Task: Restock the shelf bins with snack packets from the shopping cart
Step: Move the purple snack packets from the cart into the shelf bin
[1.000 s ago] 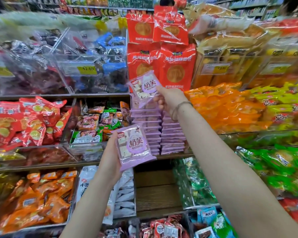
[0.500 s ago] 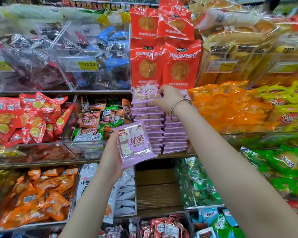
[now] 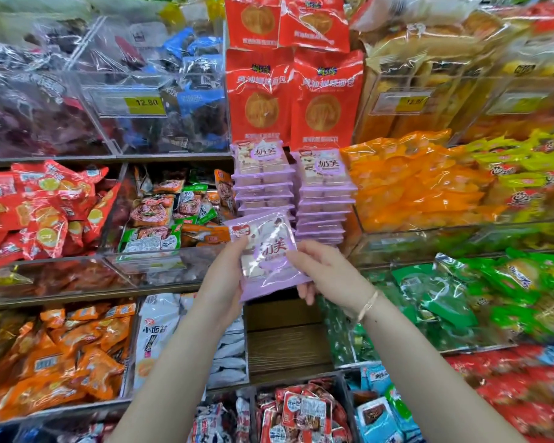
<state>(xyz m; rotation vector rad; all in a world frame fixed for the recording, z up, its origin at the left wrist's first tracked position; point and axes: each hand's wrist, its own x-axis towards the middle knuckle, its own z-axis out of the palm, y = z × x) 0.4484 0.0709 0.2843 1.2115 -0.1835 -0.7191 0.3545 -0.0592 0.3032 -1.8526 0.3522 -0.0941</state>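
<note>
Both hands hold one purple packet [image 3: 266,251] in front of the middle shelf, just below the two stacks of like packets. The left hand [image 3: 224,276] pinches its left edge, thumb on the face and fingers behind, and the right hand [image 3: 325,271] grips its lower right corner the same way. The packet looks light: a thin glossy film over what seems a shallow tray of small pieces. It is likely stiff across the middle, slippery on the wrap and easy to crumple at the sealed margins. Holding it flat by the tray's sides seems the safest way to lay it level. The left stack [image 3: 263,183] and the right stack [image 3: 325,199] stand side by side, between a clear bin [image 3: 147,263] of mixed green and brown packets and a heap of orange packets [image 3: 413,187]. Red packets [image 3: 293,100] stand upright behind the stacks. The cart is not in view.
</note>
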